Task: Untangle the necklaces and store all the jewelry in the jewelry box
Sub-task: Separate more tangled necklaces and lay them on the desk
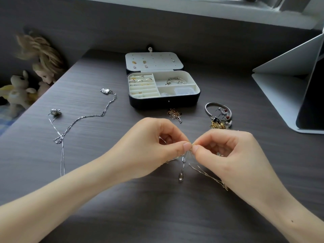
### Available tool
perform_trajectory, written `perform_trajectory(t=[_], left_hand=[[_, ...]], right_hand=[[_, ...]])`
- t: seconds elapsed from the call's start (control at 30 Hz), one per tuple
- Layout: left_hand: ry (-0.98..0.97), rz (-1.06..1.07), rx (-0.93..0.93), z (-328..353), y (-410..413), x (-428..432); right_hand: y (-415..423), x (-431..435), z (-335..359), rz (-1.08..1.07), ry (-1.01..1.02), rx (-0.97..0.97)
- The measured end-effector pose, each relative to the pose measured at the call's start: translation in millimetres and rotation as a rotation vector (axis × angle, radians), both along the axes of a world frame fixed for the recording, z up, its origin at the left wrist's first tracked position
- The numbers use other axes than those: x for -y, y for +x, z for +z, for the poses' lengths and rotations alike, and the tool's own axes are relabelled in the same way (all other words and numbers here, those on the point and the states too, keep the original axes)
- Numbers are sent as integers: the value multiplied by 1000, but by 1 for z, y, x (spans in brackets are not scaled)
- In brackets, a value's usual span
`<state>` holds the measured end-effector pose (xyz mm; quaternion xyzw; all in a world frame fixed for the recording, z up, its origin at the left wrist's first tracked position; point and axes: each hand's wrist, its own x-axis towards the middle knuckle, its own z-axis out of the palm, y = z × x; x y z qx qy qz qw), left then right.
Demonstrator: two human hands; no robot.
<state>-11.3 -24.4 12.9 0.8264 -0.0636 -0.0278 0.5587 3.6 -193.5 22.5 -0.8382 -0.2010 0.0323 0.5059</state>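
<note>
**KNOT WORK IN HAND, BOX OPEN AND WAITING**

Head view. Pinching with left hand [157, 146] and right hand [226, 151], thumb tip against forefinger on each, fingertips almost meeting, apparently to isolate one knot in the fine tangled gold and silver chains [206, 174]. Held over the dark grey wood-grain table [122, 207], so loose ends and the clear drop pendant [180, 178] trail below; contact with the surface not determinable.

Well beyond the hands: dark oblong jewelry box [164, 103], lid laid back, cream compartments partly filled with rings, earrings and a bracelet; probably left open for direct loading.

Spread out at left, probably to prevent re-tangling: two silver pendant necklaces [102, 114], crossing near one end.

Near the box front, not yet stored: small rose-gold chain heap [174, 114] and silver bangle with mixed charms [218, 113].
</note>
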Motion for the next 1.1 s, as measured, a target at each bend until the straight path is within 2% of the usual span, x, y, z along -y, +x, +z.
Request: perform_trajectory(t=[0.1, 0.27, 0.5, 0.7, 0.9, 1.1], left_hand=[[57, -34, -24, -1, -1, 1], [51, -44, -97, 1, -1, 2], [-123, 8, -240, 6, 0, 2], [-376, 47, -350, 8, 5, -3], [-436, 35, -390, 3, 7, -5], [-572, 33, -432, 5, 7, -1]], right_hand=[[-1, -1, 1, 4, -7, -22], [2, -1, 3, -6, 163, -218], [9, 4, 2, -16, 333, -420], [6, 4, 3, 54, 333, -440], [6, 5, 4, 139, 487, -394], [9, 6, -1, 205, 700, -575]])
